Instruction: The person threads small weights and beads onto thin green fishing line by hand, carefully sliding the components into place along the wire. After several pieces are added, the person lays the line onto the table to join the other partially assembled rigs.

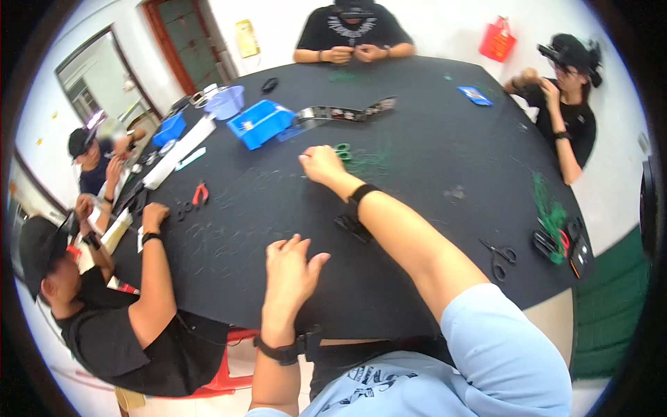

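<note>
your right hand (321, 165) stretched far across the black table (431, 146), fingers curled loosely at the green-handled scissors (342, 151), touching them; whether it gripped them could not be told. your left hand (290, 267) lay flat, fingers spread, holding nothing.

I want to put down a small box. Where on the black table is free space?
Bare cloth lies between the left hand and the red pliers, and right of the right hand toward the black scissors. Crowded: around the blue bin and the green wires.
</note>
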Demonstrator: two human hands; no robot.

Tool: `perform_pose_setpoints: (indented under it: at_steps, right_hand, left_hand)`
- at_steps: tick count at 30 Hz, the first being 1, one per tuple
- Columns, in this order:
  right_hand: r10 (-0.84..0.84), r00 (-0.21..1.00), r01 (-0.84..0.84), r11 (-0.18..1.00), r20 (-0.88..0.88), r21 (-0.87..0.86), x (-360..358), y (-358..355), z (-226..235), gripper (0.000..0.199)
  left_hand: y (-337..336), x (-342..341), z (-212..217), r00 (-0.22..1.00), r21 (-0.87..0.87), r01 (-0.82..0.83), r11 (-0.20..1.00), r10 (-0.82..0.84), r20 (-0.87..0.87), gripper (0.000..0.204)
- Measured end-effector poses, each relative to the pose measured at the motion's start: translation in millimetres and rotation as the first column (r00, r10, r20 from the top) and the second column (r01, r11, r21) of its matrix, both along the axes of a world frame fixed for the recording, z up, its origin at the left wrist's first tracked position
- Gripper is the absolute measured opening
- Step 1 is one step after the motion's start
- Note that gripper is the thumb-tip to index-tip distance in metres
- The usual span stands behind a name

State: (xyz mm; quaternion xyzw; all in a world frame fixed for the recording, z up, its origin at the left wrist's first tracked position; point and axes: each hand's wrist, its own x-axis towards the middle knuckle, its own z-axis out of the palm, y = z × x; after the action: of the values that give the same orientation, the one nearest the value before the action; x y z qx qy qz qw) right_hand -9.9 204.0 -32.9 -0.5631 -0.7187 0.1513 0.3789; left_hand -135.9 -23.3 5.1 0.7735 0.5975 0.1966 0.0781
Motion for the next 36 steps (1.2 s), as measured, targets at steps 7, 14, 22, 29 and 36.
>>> perform_pose_setpoints:
  at_steps: [7, 14, 22, 29, 36]
  right_hand:
    - [-0.082, 0.993, 0.072, 0.991, -0.086, -0.113, 82, -32, 48, 0.022]
    - [-0.385, 0.914, 0.406, 0.878, 0.13, -0.253, 303, -71, 38, 0.024]
    - [-0.332, 0.893, 0.409, 0.881, 0.305, -0.239, 376, -123, 6, 0.02]
    - [-0.314, 0.79, 0.492, 0.837, 0.527, -0.24, 357, -118, 7, 0.019]
    - [-0.03, 0.991, 0.066, 0.957, 0.132, -0.281, 300, -142, 41, 0.023]
  left_hand:
    - [-10, 36, 18, 0.965, 0.098, 0.058, 0.994, -0.081, 0.251, 0.036]
    - [12, 96, 20, 0.902, 0.092, 0.224, 0.97, -0.242, 0.357, 0.031]
    - [37, 134, 14, 0.861, -0.07, 0.273, 0.96, -0.211, 0.463, 0.03]
    - [42, 138, -6, 0.817, -0.08, 0.305, 0.949, -0.218, 0.534, 0.027]
    - [38, 142, -9, 0.632, -0.118, 0.333, 0.936, -0.129, 0.764, 0.022]
